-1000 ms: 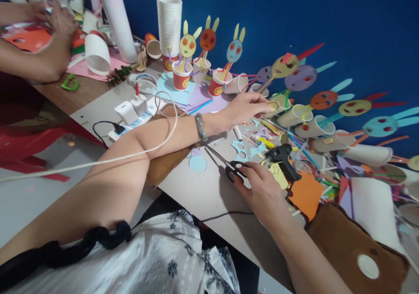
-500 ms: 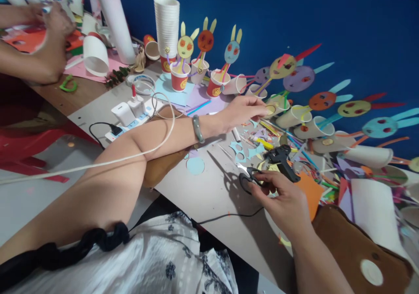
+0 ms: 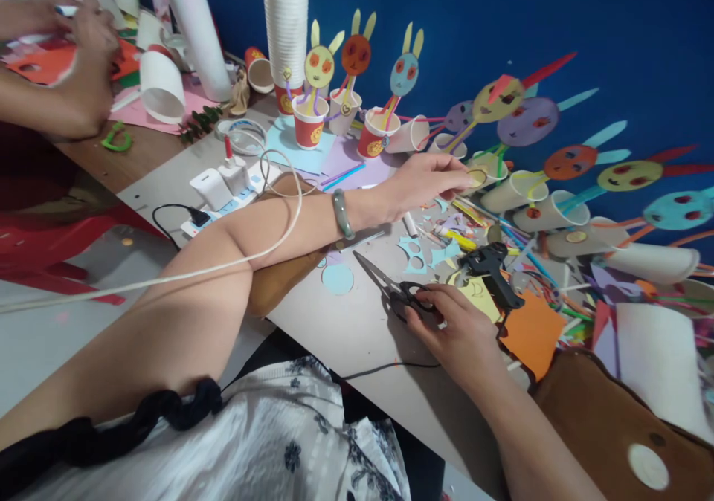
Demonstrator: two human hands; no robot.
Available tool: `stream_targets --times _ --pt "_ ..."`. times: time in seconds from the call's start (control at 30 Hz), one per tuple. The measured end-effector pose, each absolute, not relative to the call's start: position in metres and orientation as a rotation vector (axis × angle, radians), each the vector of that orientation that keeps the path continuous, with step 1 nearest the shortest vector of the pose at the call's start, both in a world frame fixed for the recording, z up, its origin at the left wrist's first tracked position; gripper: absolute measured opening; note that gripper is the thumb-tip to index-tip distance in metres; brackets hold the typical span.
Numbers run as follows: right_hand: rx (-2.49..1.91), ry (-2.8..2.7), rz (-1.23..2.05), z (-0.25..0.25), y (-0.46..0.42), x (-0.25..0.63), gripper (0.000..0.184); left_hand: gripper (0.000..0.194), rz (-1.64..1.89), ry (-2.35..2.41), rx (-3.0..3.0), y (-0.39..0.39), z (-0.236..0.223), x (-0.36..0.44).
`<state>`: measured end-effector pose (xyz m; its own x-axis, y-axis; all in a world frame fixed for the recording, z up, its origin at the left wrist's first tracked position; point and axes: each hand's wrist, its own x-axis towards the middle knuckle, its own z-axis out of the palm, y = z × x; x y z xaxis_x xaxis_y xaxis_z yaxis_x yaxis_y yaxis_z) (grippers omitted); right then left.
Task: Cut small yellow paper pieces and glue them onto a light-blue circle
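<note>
My left hand (image 3: pixel 432 181) reaches across the table with thumb and fingers pinched on a small yellow paper disc (image 3: pixel 478 178). The disc is against a paper cup (image 3: pixel 494 168) in the row by the wall; I cannot tell whether it is fixed there. Dark-handled scissors (image 3: pixel 384 282) lie low over the tabletop, blades pointing away to the left, and my right hand (image 3: pixel 454 326) has its fingers on their handles. A light blue paper circle (image 3: pixel 338 279) is left of the blades. Just beyond the right hand are a black glue gun (image 3: pixel 494 270) and yellow paper (image 3: pixel 478 298).
Several paper-cup figures with rabbit faces (image 3: pixel 527 122) line the blue wall. A cup stack (image 3: pixel 285 33) and white flask (image 3: pixel 195 33) stand farther back. A white cable (image 3: pixel 167 284) crosses my left arm near a power strip (image 3: pixel 226 204). Another person's hands (image 3: pixel 92 40) work at the far left.
My right hand has brought the scissors lower and leftward, nearer the tabletop, uncovering the yellow paper. My left hand stays at the disc and cup. The whole view has shifted slightly.
</note>
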<state>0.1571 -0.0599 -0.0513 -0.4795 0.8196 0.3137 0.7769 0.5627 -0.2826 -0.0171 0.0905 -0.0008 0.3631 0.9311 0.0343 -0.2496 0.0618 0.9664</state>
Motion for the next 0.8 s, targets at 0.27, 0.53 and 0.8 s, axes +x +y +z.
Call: stream_targets --times 0.27,0.53,0.8 --pt "-1.198 -2.391 0.09 -0.0484 -0.0595 0.1558 0.009 0.012 1.058 0.697 1.131 0.094 -0.0049 -0.0149" --pt "-1.175 -2.404 0.062 -0.0534 -0.0591 0.1514 0.006 0.012 1.053 0.692 1.143 0.0968 -0.007 -0.014" --pt "-1.189 -2.382 0.052 -0.0556 -0.0547 0.1495 0.007 0.012 1.046 0.718 1.14 0.0993 -0.0075 -0.0122"
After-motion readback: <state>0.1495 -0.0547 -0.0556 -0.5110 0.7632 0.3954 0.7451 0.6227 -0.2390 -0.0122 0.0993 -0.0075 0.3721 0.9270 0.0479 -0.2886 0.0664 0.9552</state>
